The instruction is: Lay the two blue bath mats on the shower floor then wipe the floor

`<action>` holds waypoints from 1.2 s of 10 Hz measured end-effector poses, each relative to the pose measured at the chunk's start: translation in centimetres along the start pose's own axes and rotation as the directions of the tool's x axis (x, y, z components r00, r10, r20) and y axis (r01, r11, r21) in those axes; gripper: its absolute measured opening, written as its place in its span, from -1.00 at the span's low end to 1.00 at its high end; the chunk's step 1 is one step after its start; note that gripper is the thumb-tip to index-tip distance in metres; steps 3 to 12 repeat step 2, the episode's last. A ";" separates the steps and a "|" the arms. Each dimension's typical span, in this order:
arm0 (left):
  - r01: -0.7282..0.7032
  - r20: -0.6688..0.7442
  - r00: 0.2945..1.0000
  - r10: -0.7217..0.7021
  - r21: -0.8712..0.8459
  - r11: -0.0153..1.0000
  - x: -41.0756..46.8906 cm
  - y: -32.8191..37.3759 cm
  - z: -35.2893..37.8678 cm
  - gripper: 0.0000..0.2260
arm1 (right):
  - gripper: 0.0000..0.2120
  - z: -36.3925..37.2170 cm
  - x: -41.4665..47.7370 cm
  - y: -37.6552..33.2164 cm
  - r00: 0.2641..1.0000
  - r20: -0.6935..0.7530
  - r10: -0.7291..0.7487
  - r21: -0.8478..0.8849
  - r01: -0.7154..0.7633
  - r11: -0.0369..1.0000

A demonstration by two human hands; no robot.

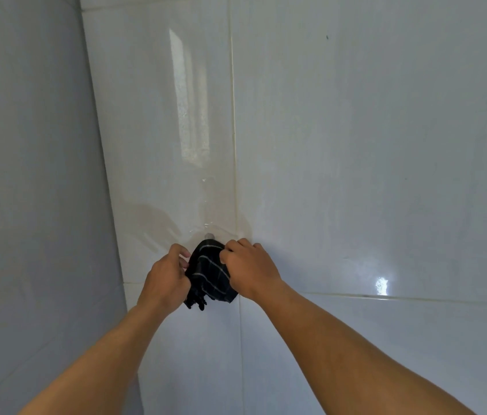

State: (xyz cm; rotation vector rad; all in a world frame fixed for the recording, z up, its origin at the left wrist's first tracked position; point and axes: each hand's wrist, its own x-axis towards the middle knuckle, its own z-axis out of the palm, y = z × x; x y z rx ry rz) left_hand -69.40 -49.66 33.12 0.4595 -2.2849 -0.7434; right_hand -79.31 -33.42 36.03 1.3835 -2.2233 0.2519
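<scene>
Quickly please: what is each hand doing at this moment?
Left hand: closed, gripping the dark striped cloth.
Right hand: closed on the same cloth.

A shiny white tiled wall (356, 145) fills most of the view. Thin pale lines run between its big tiles, one going up and down near the middle and one going across low down. A small gray hook (208, 236) sticks out of the wall close to where these lines meet. A dark cloth (210, 272) with thin white stripes hangs bunched up at the hook, against the wall. Bright spots of light shine on the tiles. The wall's left edge meets a plain gray wall (26, 175).
</scene>
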 end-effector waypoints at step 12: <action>0.032 -0.012 0.999 -0.030 0.221 0.975 -0.9 0.6 -0.9 -0.62 | -0.75 -1.8 -0.4 0.1 0.999 0.012 -0.045 0.031 0.045 0.999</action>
